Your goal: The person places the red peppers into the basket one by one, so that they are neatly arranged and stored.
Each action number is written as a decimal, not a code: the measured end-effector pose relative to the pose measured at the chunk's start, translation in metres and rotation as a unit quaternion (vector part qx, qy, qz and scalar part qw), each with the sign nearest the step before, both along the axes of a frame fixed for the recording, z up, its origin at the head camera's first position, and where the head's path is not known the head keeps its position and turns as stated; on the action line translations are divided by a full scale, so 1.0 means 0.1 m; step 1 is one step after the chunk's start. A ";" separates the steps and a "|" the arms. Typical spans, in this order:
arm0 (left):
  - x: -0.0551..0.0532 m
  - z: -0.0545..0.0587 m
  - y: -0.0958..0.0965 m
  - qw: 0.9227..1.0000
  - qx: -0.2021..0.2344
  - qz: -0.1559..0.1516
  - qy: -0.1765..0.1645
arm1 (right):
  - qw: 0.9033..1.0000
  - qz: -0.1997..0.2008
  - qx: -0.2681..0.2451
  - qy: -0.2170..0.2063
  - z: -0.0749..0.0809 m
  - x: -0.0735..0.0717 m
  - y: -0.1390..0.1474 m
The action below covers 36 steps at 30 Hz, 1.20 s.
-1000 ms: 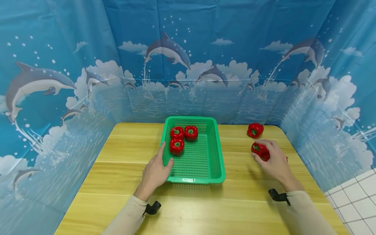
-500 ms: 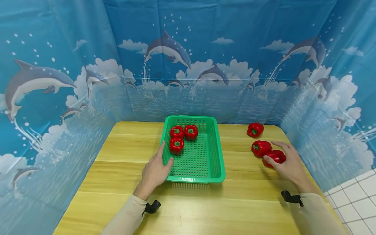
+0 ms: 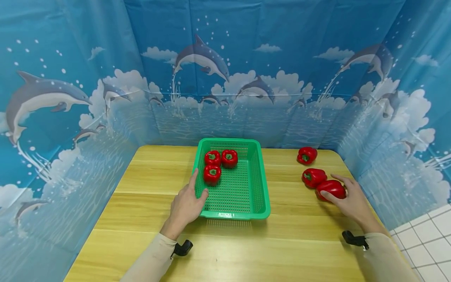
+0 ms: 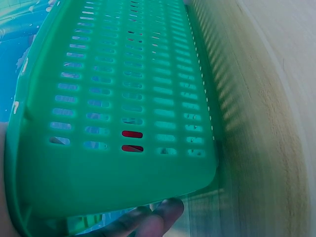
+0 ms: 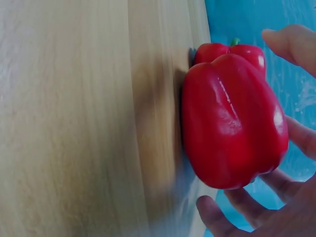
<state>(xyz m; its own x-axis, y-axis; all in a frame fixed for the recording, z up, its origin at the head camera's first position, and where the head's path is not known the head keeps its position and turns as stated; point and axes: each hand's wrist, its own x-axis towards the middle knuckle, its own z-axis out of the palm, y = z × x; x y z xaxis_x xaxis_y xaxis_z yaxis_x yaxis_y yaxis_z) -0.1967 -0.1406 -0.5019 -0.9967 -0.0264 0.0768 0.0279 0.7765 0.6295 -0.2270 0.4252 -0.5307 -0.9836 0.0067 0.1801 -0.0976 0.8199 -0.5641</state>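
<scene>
In the head view my left hand (image 3: 186, 205) holds the near left corner of a green plastic basket (image 3: 260, 188), thumb over the rim; the left wrist view shows fingertips (image 4: 170, 210) at the outside of the perforated wall. Three red bell peppers, among them a front one (image 3: 212, 175), stand stem up inside. My right hand (image 3: 354, 201) is spread around a red bell pepper (image 5: 232, 123) lying on its side at the table's right. In the right wrist view its thumb (image 5: 291, 47) is apart from that pepper, and its fingers reach behind it.
Touching or close by that pepper lies another red bell pepper (image 3: 313, 178), with a further one (image 3: 307, 155) near the back right edge of the wooden table (image 3: 141, 219). A blue dolphin-print curtain (image 3: 225, 117) encloses the back and sides.
My right hand has moved right and toward me, from over the middle loose pepper to the rightmost one, and that pepper has shifted slightly right. The left hand has stayed at the basket.
</scene>
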 end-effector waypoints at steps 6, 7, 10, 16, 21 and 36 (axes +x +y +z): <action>0.00 0.00 0.00 1.000 0.002 0.000 -0.003 | 1.000 -0.009 0.005 -0.005 -0.03 0.00 0.03; 0.00 -0.01 0.00 1.000 0.002 0.000 -0.004 | 1.000 -0.012 0.006 -0.002 -0.04 0.00 0.03; 0.00 0.00 0.00 1.000 0.002 -0.001 -0.005 | 1.000 -0.017 0.007 0.008 -0.06 -0.01 0.03; 0.00 -0.01 0.00 1.000 0.003 -0.001 -0.004 | 1.000 -0.019 0.006 0.020 -0.09 -0.02 0.02; 0.00 -0.02 0.00 1.000 0.005 0.000 -0.003 | 0.999 -0.020 -0.010 0.023 -0.10 -0.02 0.02; -0.01 -0.02 -0.01 1.000 0.005 -0.002 -0.001 | 0.998 -0.053 -0.021 0.011 -0.06 0.04 0.01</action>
